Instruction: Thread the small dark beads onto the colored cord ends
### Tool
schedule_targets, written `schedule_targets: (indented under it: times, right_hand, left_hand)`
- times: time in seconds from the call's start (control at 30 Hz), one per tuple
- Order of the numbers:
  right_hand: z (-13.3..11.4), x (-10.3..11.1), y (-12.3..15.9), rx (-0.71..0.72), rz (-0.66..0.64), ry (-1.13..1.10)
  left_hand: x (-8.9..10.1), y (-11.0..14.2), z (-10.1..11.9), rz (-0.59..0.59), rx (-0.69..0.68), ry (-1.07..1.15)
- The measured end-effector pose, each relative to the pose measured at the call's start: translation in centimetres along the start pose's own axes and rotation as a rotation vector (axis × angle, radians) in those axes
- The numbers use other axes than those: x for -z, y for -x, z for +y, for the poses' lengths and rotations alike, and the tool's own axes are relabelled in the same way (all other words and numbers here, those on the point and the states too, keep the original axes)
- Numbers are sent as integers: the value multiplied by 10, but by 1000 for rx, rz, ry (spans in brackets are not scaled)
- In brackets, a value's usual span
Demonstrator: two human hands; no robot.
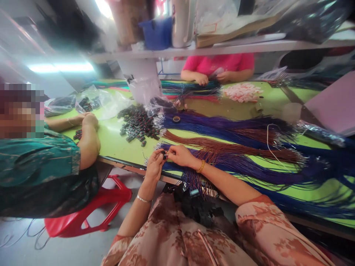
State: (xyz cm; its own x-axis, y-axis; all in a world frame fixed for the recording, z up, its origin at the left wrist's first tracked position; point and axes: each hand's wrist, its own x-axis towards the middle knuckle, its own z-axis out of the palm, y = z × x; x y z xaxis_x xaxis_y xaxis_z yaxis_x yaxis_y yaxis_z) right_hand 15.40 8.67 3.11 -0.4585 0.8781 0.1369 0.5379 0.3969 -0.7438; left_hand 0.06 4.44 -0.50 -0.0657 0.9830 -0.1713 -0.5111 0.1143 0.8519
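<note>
My left hand (154,165) is closed in a pinch on a small black connector housing (164,155), held just over the table's front edge. From the right, my right hand (181,155) meets it, thumb and fingers pinched together against the housing. Whatever those right fingertips grip is too small and covered to make out. Under my right wrist, purple and brown wires (194,181) hang over the edge. Beyond both hands lie long bundles of brown wires (222,146) and blue wires (205,130), with silvery ends. More black connector pieces (203,214) rest in my lap.
A heap of black connector housings (138,123) lies on the green table (109,142). A co-worker's arms (90,129) rest at the left, above a red stool (94,207). Across the table another person's hands (202,78) work near pale pink pieces (242,92). A shelf (235,47) crosses above.
</note>
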Motion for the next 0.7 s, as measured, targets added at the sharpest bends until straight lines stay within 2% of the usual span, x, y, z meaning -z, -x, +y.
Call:
schedule_targets:
  times: [0.2, 0.33, 0.5, 0.7]
  right_hand:
    - [-3, -2, 1, 41, -14, -47]
    - [-5, -4, 1, 45, -10, -35]
    - [0, -4, 2, 152, -33, -8]
    - [0, -12, 5, 129, 22, 145]
  left_hand:
    - [2, 0, 0, 90, -64, -77]
    - [0, 2, -1, 96, -55, -87]
    - [0, 2, -2, 107, -17, -70]
    - [-2, -3, -5, 150, -63, -115]
